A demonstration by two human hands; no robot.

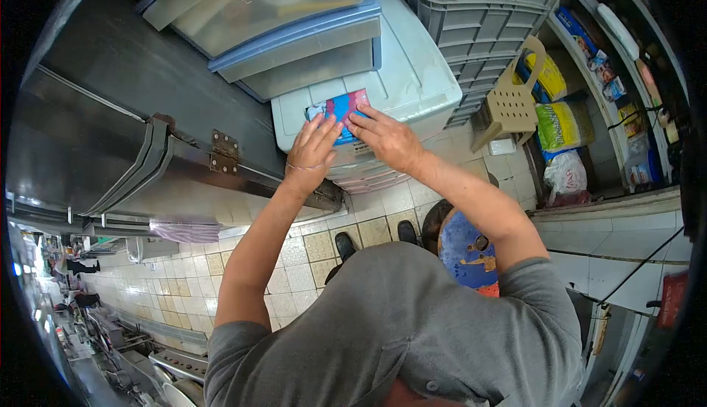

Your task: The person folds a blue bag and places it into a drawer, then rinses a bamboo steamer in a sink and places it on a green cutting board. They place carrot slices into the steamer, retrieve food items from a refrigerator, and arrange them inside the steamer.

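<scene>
A blue and pink printed packet (340, 105) lies on the pale lid of a plastic drawer unit (412, 57). My left hand (311, 148) rests on the packet's near left part, fingers stretched out and flat. Against its right side lies my right hand (387, 138), its fingers extended over the pink end. Both hands partly cover the packet, so its contents and full print cannot be made out. Neither hand visibly grips it.
Blue-framed drawers (294, 43) stand behind the packet, beside stacked grey crates (482, 24). A beige plastic chair (512, 105) is at the right, near shelves with yellow-green bags (563, 127). Steel cabinet doors (199, 175) are close on the left. A blue round stool (464, 249) stands near my right side.
</scene>
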